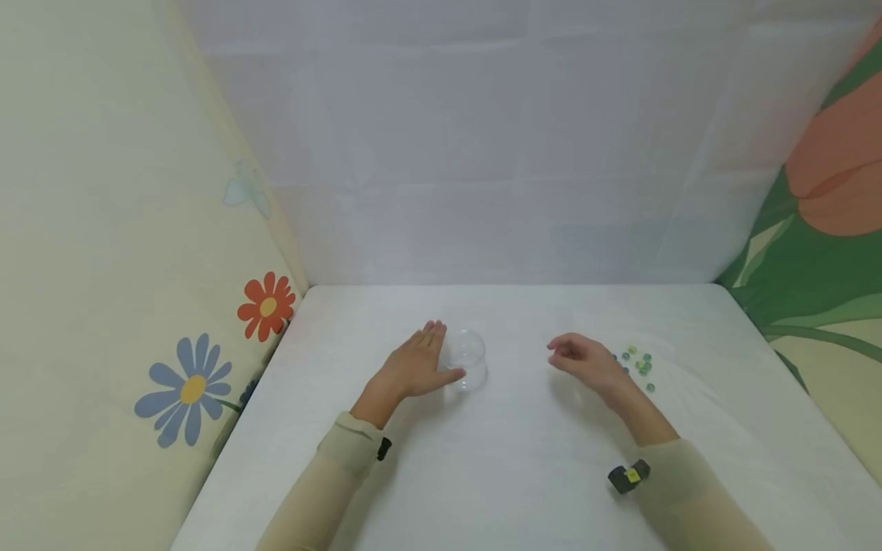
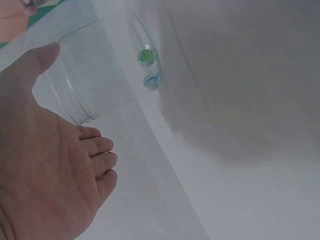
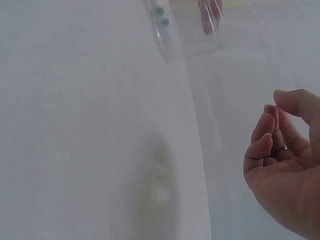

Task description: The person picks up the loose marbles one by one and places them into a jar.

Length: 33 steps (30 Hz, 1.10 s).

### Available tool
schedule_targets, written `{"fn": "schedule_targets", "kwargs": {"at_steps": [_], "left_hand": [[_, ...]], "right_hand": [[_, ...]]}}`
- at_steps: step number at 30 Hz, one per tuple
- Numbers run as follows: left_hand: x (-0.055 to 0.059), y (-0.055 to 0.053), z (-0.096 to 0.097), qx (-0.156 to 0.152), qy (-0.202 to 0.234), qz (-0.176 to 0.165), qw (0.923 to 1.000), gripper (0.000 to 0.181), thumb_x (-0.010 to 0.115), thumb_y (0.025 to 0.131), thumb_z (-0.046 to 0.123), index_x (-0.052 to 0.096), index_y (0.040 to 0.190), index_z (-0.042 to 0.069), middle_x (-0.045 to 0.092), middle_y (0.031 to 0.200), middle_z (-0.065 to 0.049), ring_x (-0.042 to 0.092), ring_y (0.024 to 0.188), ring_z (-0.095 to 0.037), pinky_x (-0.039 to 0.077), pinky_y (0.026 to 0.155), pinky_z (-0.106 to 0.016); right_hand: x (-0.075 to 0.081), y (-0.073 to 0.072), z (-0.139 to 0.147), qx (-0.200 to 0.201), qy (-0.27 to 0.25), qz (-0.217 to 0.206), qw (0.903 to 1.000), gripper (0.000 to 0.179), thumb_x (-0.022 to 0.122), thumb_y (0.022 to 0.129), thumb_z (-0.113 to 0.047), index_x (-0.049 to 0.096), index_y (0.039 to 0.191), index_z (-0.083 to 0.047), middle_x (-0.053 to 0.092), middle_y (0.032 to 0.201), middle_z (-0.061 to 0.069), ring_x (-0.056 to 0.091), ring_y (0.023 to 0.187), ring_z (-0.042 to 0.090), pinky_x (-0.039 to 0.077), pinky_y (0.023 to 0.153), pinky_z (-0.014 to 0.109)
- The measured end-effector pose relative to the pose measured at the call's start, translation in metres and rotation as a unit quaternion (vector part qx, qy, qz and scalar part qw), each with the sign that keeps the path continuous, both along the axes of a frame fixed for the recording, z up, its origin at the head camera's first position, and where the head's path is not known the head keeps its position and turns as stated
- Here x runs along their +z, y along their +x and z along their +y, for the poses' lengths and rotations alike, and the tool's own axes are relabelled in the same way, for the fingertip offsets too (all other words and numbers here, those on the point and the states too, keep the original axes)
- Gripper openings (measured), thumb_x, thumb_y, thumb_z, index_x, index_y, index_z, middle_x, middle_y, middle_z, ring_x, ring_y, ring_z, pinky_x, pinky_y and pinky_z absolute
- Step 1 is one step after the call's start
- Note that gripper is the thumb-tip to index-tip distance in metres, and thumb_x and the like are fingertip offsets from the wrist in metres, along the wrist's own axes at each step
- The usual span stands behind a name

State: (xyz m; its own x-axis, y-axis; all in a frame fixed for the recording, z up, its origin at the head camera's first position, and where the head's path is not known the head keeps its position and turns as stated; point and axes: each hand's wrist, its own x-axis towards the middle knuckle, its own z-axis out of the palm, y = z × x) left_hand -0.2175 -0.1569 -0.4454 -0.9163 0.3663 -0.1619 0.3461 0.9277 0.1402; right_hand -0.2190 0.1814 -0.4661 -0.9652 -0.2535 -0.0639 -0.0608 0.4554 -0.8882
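A clear jar (image 1: pixel 468 361) stands upright on the white table, with a green marble (image 2: pixel 146 57) and a blue marble (image 2: pixel 152 81) at its bottom in the left wrist view. Alongside the jar, my left hand (image 1: pixel 416 363) has straight fingers on its left side and the thumb spread across the near side, close to the threaded rim. My right hand (image 1: pixel 586 363) is over the table to the right of the jar. Its fingers are loosely curled, thumb tip close to the index fingertip, and nothing shows between them in the right wrist view.
Several loose marbles (image 1: pixel 644 366), green, yellowish and blue, lie on the table just right of my right hand, which partly covers the group. A white cloth backdrop (image 1: pixel 482 153) rises behind the table (image 1: pixel 524 474). Flower-printed panels (image 1: pixel 193 389) flank both sides.
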Motion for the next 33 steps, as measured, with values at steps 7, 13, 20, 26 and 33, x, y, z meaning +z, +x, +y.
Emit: {"fn": "schedule_targets", "kwargs": {"at_steps": [7, 13, 20, 26, 33], "left_hand": [[-0.001, -0.002, -0.001, 0.000, -0.002, 0.004, 1.0000, 0.102, 0.044, 0.096, 0.071, 0.014, 0.161, -0.002, 0.015, 0.168, -0.016, 0.011, 0.157, -0.027, 0.014, 0.128, -0.038], [0.001, -0.001, 0.000, -0.001, 0.006, 0.004, 1.0000, 0.102, 0.046, 0.096, 0.070, 0.015, 0.160, -0.003, 0.016, 0.168, -0.017, 0.012, 0.156, -0.029, 0.015, 0.127, -0.039], [0.000, 0.000, 0.001, -0.003, -0.003, 0.006, 1.0000, 0.102, 0.044, 0.096, 0.071, 0.015, 0.161, -0.002, 0.015, 0.168, -0.016, 0.011, 0.157, -0.027, 0.014, 0.128, -0.038], [0.001, 0.001, 0.000, -0.001, -0.003, 0.003, 1.0000, 0.101, 0.044, 0.096, 0.070, 0.014, 0.161, -0.002, 0.014, 0.168, -0.015, 0.010, 0.157, -0.027, 0.014, 0.128, -0.038], [0.001, 0.000, 0.000, -0.002, -0.002, 0.001, 1.0000, 0.101, 0.044, 0.097, 0.070, 0.014, 0.161, -0.002, 0.014, 0.168, -0.016, 0.011, 0.157, -0.028, 0.014, 0.128, -0.039]], "right_hand": [[-0.003, 0.001, 0.015, -0.005, 0.005, 0.006, 1.0000, 0.035, 0.070, 0.096, -0.020, 0.063, 0.126, -0.003, 0.067, 0.107, 0.009, 0.063, 0.103, 0.022, 0.053, 0.089, 0.032], [-0.004, 0.004, 0.023, -0.007, 0.009, 0.004, 0.9999, 0.034, 0.070, 0.097, -0.018, 0.062, 0.126, -0.003, 0.067, 0.107, 0.010, 0.063, 0.104, 0.022, 0.052, 0.090, 0.032], [-0.003, 0.010, 0.035, -0.009, 0.021, -0.003, 0.9997, 0.039, 0.069, 0.097, -0.020, 0.061, 0.130, -0.002, 0.067, 0.109, 0.010, 0.064, 0.106, 0.023, 0.053, 0.090, 0.033], [-0.004, 0.014, 0.050, -0.009, 0.032, 0.002, 0.9994, 0.039, 0.069, 0.097, -0.019, 0.060, 0.131, -0.002, 0.067, 0.109, 0.010, 0.063, 0.104, 0.022, 0.053, 0.088, 0.032], [-0.006, 0.018, 0.069, -0.023, 0.053, 0.001, 0.9983, 0.040, 0.067, 0.099, -0.021, 0.059, 0.134, -0.004, 0.066, 0.113, 0.010, 0.061, 0.104, 0.022, 0.053, 0.085, 0.029]]}}
